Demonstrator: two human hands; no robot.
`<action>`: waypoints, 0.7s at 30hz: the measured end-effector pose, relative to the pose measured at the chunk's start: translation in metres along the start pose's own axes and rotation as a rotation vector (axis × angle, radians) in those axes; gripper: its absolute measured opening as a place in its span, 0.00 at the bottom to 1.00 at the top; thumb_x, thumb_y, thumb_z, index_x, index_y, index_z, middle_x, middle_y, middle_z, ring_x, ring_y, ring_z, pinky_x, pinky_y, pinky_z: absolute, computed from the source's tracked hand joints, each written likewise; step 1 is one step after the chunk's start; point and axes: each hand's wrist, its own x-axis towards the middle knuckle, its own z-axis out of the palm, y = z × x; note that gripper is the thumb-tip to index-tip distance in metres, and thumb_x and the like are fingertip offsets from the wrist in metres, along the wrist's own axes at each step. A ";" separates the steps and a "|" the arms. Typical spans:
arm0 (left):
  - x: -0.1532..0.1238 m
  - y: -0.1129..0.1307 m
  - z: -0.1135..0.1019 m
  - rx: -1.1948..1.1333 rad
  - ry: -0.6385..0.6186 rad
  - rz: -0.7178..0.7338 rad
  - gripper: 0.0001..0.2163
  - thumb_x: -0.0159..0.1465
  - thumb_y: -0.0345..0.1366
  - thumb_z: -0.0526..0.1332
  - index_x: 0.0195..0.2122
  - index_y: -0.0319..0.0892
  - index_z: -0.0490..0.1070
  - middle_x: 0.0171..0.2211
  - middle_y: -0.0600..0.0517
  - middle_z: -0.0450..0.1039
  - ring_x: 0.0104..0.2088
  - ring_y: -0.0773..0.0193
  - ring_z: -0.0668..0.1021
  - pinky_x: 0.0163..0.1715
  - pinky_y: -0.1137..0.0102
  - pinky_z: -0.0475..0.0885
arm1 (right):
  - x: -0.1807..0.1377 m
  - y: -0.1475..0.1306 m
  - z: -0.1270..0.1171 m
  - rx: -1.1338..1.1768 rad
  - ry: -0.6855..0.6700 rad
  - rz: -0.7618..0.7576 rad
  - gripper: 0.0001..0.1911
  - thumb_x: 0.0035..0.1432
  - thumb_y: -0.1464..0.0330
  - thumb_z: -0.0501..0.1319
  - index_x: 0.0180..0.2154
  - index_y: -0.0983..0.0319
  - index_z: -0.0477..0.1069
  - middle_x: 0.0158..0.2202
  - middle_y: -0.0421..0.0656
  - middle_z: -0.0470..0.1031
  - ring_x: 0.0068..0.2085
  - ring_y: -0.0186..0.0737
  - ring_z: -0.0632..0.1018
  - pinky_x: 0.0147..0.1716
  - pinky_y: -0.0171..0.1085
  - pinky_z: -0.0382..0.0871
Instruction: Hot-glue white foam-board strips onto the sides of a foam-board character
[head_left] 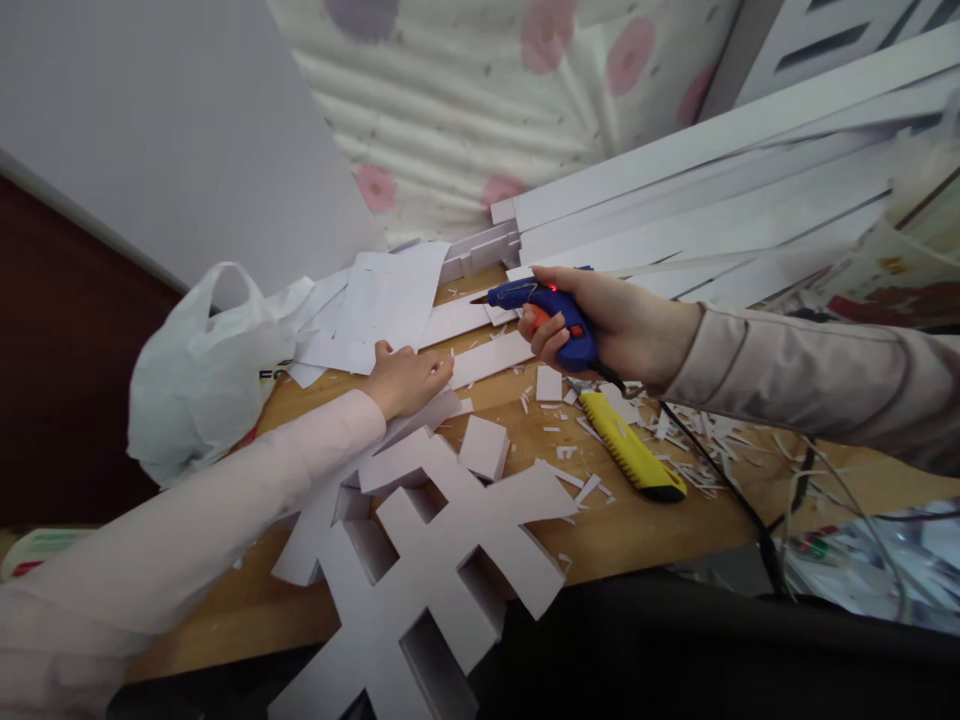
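Note:
My right hand (pixel 592 325) is wrapped round a blue hot glue gun (pixel 574 335) with an orange trigger and a small red light lit. Its nozzle points left, above the white strips on the table. My left hand (pixel 411 380) is closed, fingers curled, beside a flat white strip (pixel 491 360); what it grips, if anything, is hidden. Just below it lies a white three-dimensional cut-out shape (pixel 450 540) with several arms and open slots, overhanging the table's front edge. A small white block (pixel 484 447) stands against this shape.
A yellow utility knife (pixel 630 445) lies among white scraps (pixel 697 440) on the wooden table (pixel 525 540). White sheets (pixel 386 305) and a plastic bag (pixel 206 370) are at left. Long white panels (pixel 697 200) fill the back right. A black cable (pixel 720 480) hangs over the front edge.

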 end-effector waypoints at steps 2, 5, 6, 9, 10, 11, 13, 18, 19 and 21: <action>0.001 -0.001 0.002 -0.014 0.008 -0.013 0.15 0.69 0.43 0.61 0.52 0.40 0.71 0.51 0.46 0.74 0.50 0.55 0.77 0.51 0.52 0.74 | 0.000 0.000 0.000 0.009 0.002 0.005 0.20 0.73 0.53 0.45 0.33 0.60 0.59 0.21 0.35 0.62 0.14 0.23 0.61 0.10 0.21 0.57; 0.003 -0.002 0.005 -0.034 0.013 -0.017 0.15 0.69 0.43 0.61 0.52 0.40 0.71 0.51 0.46 0.74 0.50 0.55 0.78 0.51 0.52 0.74 | 0.001 0.000 0.000 0.030 -0.019 0.015 0.20 0.73 0.53 0.45 0.34 0.60 0.60 0.21 0.35 0.63 0.14 0.24 0.62 0.10 0.21 0.58; 0.003 -0.002 0.005 -0.039 0.013 -0.013 0.15 0.69 0.43 0.61 0.52 0.40 0.71 0.51 0.46 0.74 0.50 0.55 0.77 0.51 0.52 0.75 | 0.002 0.000 0.000 0.039 -0.031 0.023 0.20 0.73 0.53 0.46 0.34 0.60 0.60 0.21 0.35 0.64 0.14 0.24 0.63 0.10 0.21 0.58; 0.002 -0.002 0.004 -0.046 0.011 -0.006 0.16 0.69 0.43 0.61 0.53 0.40 0.71 0.52 0.45 0.74 0.50 0.55 0.77 0.51 0.53 0.75 | 0.005 0.002 0.001 0.079 -0.058 0.046 0.21 0.73 0.53 0.47 0.34 0.61 0.61 0.21 0.36 0.65 0.14 0.24 0.64 0.11 0.22 0.60; 0.002 -0.002 0.003 -0.048 0.012 -0.006 0.16 0.69 0.43 0.61 0.53 0.40 0.71 0.52 0.45 0.74 0.50 0.55 0.77 0.50 0.53 0.75 | 0.006 0.004 0.002 0.088 -0.061 0.047 0.21 0.73 0.53 0.47 0.34 0.61 0.62 0.21 0.36 0.65 0.14 0.24 0.64 0.11 0.22 0.60; 0.001 -0.001 0.002 -0.051 0.013 -0.006 0.16 0.69 0.43 0.61 0.53 0.40 0.71 0.52 0.45 0.73 0.50 0.55 0.77 0.50 0.53 0.75 | 0.008 0.006 0.003 0.091 -0.059 0.047 0.21 0.73 0.54 0.47 0.34 0.61 0.62 0.21 0.36 0.66 0.14 0.23 0.64 0.11 0.21 0.60; 0.000 -0.001 0.000 -0.059 0.015 -0.004 0.16 0.69 0.43 0.61 0.53 0.40 0.71 0.52 0.45 0.73 0.50 0.55 0.77 0.50 0.53 0.75 | 0.010 0.013 0.004 0.077 -0.041 0.044 0.21 0.73 0.55 0.47 0.32 0.62 0.62 0.21 0.36 0.65 0.14 0.23 0.62 0.11 0.21 0.58; -0.003 0.002 -0.002 -0.072 0.027 0.013 0.16 0.69 0.43 0.62 0.54 0.40 0.70 0.53 0.45 0.73 0.50 0.55 0.77 0.50 0.53 0.75 | 0.007 0.038 0.009 0.014 0.012 -0.049 0.23 0.73 0.57 0.48 0.27 0.62 0.62 0.21 0.35 0.66 0.16 0.23 0.63 0.17 0.24 0.63; -0.004 0.002 -0.003 -0.069 0.031 0.015 0.16 0.68 0.43 0.62 0.54 0.40 0.70 0.53 0.45 0.73 0.50 0.55 0.77 0.50 0.53 0.76 | 0.004 0.044 0.010 0.002 0.017 -0.075 0.23 0.72 0.56 0.50 0.27 0.62 0.63 0.21 0.35 0.67 0.16 0.24 0.65 0.18 0.26 0.65; -0.005 0.003 -0.003 -0.059 0.045 0.019 0.16 0.68 0.42 0.62 0.54 0.40 0.70 0.53 0.45 0.73 0.50 0.54 0.77 0.49 0.53 0.76 | -0.005 0.055 0.012 -0.025 0.040 -0.108 0.24 0.69 0.53 0.55 0.26 0.62 0.64 0.21 0.33 0.67 0.17 0.25 0.67 0.22 0.30 0.68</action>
